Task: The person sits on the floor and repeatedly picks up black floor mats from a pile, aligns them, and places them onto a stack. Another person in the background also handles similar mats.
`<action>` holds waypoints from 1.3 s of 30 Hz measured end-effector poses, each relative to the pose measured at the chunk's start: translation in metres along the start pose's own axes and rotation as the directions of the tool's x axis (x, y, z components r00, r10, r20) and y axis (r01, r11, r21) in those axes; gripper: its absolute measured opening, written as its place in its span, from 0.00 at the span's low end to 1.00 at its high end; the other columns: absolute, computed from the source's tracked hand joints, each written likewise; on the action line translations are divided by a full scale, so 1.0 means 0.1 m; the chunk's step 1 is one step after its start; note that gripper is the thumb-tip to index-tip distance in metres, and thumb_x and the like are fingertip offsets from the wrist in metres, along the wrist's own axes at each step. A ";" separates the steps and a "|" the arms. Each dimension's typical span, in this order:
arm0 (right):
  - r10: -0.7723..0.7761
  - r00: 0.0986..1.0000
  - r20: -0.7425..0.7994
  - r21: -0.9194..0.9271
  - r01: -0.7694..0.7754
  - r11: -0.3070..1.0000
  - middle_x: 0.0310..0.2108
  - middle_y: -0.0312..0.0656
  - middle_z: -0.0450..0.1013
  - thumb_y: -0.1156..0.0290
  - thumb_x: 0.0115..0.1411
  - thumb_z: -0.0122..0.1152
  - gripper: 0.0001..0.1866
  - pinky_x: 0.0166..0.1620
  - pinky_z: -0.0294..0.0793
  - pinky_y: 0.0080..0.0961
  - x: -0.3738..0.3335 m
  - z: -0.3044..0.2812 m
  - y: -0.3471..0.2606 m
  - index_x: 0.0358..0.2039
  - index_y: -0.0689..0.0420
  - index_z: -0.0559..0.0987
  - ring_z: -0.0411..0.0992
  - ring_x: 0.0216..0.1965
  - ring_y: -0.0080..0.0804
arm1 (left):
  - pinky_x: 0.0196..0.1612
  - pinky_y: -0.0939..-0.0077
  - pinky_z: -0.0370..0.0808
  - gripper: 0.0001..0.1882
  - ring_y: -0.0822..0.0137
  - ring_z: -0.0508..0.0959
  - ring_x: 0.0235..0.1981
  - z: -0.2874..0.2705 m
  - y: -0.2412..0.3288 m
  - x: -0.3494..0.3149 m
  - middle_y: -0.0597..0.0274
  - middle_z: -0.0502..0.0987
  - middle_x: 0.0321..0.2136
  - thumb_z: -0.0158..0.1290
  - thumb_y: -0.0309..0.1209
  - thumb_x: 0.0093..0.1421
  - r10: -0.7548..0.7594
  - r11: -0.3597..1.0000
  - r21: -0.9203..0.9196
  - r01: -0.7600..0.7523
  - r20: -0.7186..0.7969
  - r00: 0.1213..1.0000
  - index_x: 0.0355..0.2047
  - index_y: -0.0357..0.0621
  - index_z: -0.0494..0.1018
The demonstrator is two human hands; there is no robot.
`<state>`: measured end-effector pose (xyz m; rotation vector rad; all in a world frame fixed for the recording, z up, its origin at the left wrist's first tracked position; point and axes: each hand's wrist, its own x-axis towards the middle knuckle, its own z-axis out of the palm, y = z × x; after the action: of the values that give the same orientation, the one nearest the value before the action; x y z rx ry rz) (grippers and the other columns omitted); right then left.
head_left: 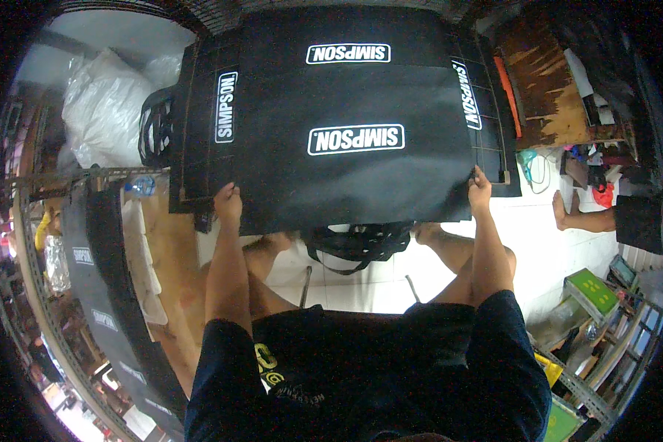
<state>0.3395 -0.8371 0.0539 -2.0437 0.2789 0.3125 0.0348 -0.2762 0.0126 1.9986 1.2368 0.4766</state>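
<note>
A wide black sheet (390, 184), apparently fabric or vinyl, spreads in front of me with white framed labels printed on it. My left hand (229, 200) is closed on its near edge at the left. At the right, my right hand (479, 190) pinches the edge near the other corner. Beneath the sheet, a black panel with thin tan lines (199, 158) sticks out at the left, and a similar strip (493, 110) shows at the right. What supports the middle is hidden. A tangle of black straps or cut strips (357, 247) lies below the near edge, between my legs.
At the left, a long black strip with white labels (107, 295) lies along a wooden surface beside a metal rack (40, 295). A clear plastic bag (99, 110) stands far left. Worn wooden boarding (541, 85), another person's leg (589, 219) and a green box (593, 292) are at the right.
</note>
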 end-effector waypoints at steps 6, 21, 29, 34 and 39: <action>-0.074 0.997 -0.032 -0.066 0.072 0.995 0.37 0.43 0.72 0.84 0.55 0.46 0.26 0.38 0.67 0.17 0.01 -0.03 0.12 0.56 0.54 0.68 0.69 0.34 0.25 | 0.40 0.72 0.73 0.14 0.59 0.79 0.35 -0.02 0.25 -0.05 0.49 0.79 0.32 0.55 0.26 0.52 -0.100 0.993 0.068 0.099 0.014 0.995 0.40 0.37 0.75; -0.503 0.862 0.067 0.085 0.497 0.863 0.44 0.45 0.72 0.72 0.56 0.55 0.13 0.47 0.69 0.29 -0.99 0.24 -0.73 0.42 0.60 0.75 0.71 0.43 0.35 | 0.41 0.70 0.70 0.27 0.64 0.73 0.36 -0.32 1.37 -0.68 0.56 0.74 0.35 0.59 0.29 0.50 0.212 0.968 -0.111 -0.223 -0.104 0.972 0.51 0.42 0.66; -0.395 0.589 0.706 0.201 0.368 0.908 0.32 0.40 0.74 0.68 0.56 0.56 0.19 0.41 0.71 0.26 -2.66 0.14 -0.51 0.49 0.57 0.71 0.71 0.34 0.26 | 0.45 0.72 0.71 0.18 0.66 0.74 0.39 -0.79 2.34 -2.95 0.56 0.73 0.41 0.58 0.34 0.52 0.622 0.782 -0.497 -0.376 0.655 0.429 0.42 0.42 0.69; -0.275 0.440 0.855 0.002 0.527 0.850 0.32 0.43 0.75 0.69 0.55 0.57 0.22 0.41 0.72 0.26 -2.70 0.26 -0.37 0.51 0.58 0.70 0.73 0.35 0.30 | 0.35 0.67 0.72 0.26 0.62 0.76 0.31 -0.48 1.80 -3.72 0.56 0.75 0.29 0.53 0.52 0.54 0.298 0.873 -0.145 -0.465 0.914 0.276 0.43 0.44 0.70; -0.166 0.689 0.705 -0.112 0.340 0.934 0.33 0.46 0.75 0.64 0.55 0.59 0.23 0.37 0.72 0.28 -2.35 0.16 -0.32 0.50 0.57 0.71 0.72 0.33 0.32 | 0.40 0.60 0.70 0.35 0.53 0.76 0.36 -0.41 1.87 -3.65 0.50 0.76 0.32 0.42 0.65 0.53 0.017 0.835 0.047 -0.548 0.994 0.111 0.38 0.44 0.73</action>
<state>0.1276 -0.7925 0.1518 -2.0030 -0.5341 0.9371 -0.0484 -0.6332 0.2016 2.1677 -0.0055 -1.0031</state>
